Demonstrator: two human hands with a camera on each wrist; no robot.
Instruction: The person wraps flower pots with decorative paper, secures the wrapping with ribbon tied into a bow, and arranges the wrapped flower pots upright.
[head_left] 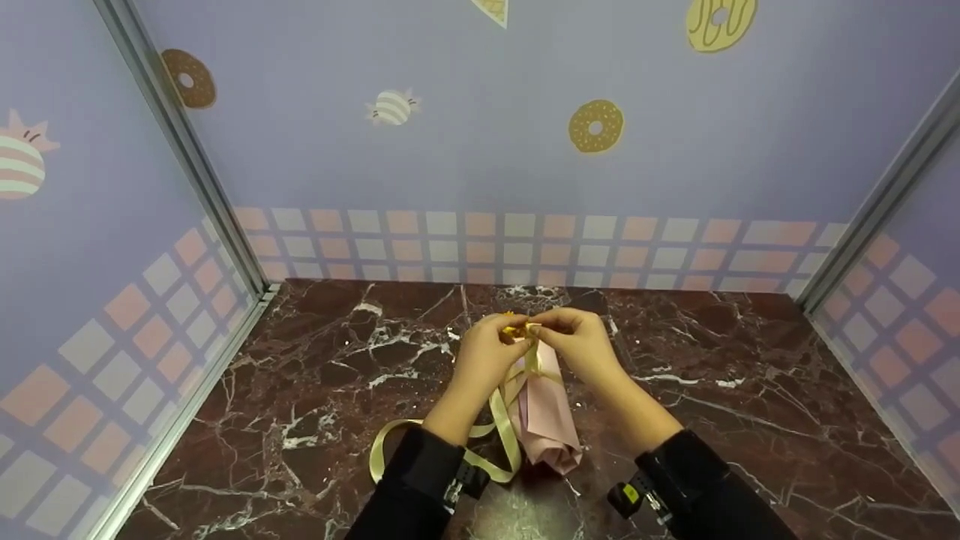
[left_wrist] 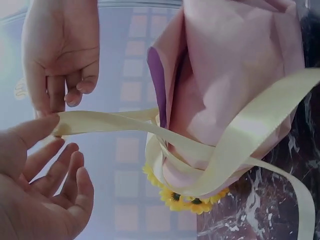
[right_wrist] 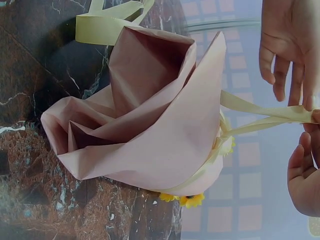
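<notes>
A bouquet wrapped in pink paper (head_left: 551,420) lies on the table, its folded paper end towards me. Yellow flowers (left_wrist: 187,202) peek out at its far end. Cream ribbon (head_left: 511,439) goes around the wrapping, and a length of it is pulled up above the bouquet. My left hand (head_left: 484,352) pinches this raised ribbon (left_wrist: 100,122) between thumb and fingers. Right against it, my right hand (head_left: 583,345) pinches the ribbon too, fingertips of both hands meeting. In the right wrist view two strands (right_wrist: 260,120) run up to the fingers.
A loose loop of the ribbon (head_left: 379,450) trails on the dark red marble table (head_left: 315,390) to the left of the bouquet. Patterned panels (head_left: 480,165) wall the table at the back and both sides.
</notes>
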